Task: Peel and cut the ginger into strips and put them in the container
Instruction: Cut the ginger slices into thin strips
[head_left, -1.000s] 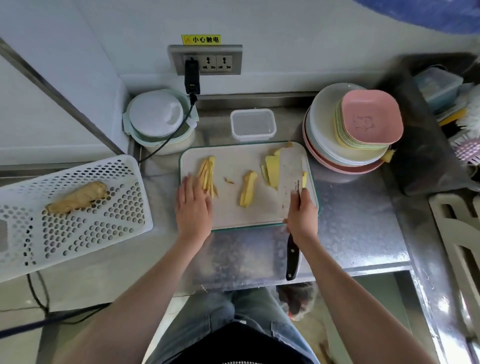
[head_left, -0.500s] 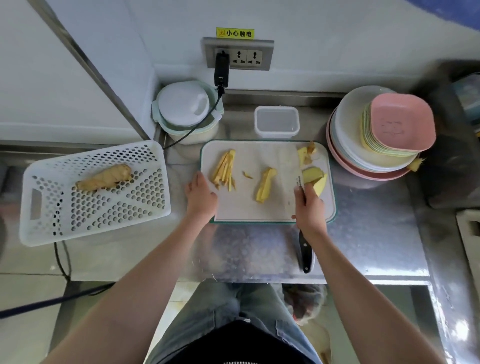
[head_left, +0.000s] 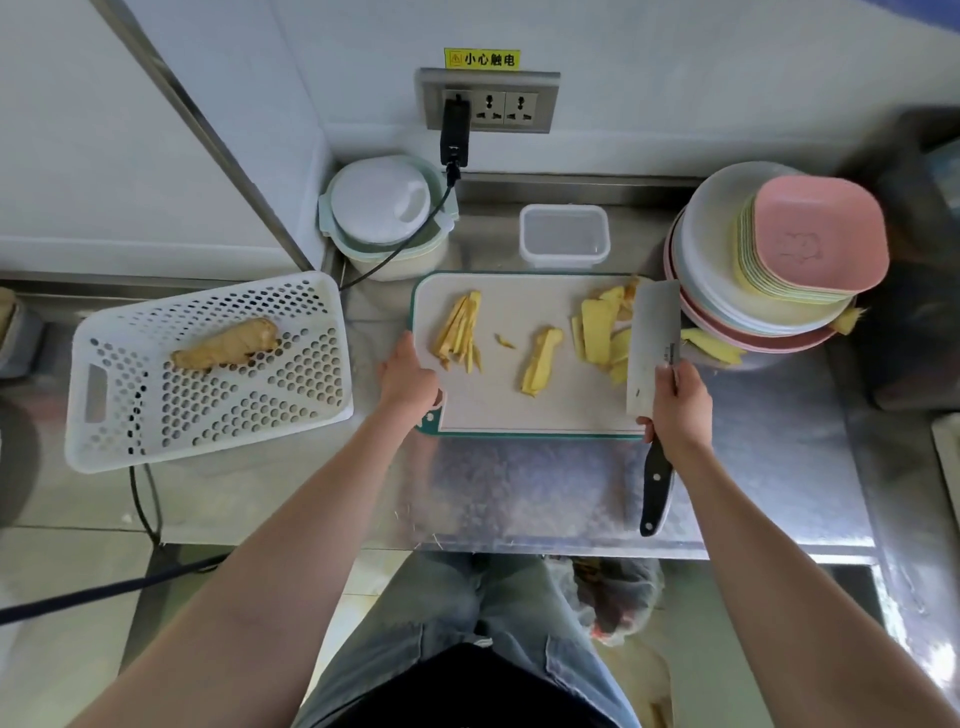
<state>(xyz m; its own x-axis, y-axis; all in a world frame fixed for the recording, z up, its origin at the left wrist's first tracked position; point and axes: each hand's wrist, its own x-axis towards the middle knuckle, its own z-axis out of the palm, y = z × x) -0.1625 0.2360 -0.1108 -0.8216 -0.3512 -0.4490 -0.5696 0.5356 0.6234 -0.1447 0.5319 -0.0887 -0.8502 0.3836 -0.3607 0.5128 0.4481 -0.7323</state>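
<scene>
Since a second ago your right hand (head_left: 675, 402) has swept the cleaver (head_left: 652, 343) rightward, pushing peelings (head_left: 597, 327) aside. It stays closed round the handle; your left hand (head_left: 410, 376) grips the cutting board (head_left: 519, 405) edge. Strips (head_left: 460, 330) and one slab (head_left: 540, 361) lie there; the container (head_left: 564, 236) behind holds none yet.

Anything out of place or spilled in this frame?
Yes. Ginger scraps lie off the cutting board on the steel counter beside the plate stack, and another bit is wedged under the plates. The container holds no strips, though cut strips wait on the board.
</scene>
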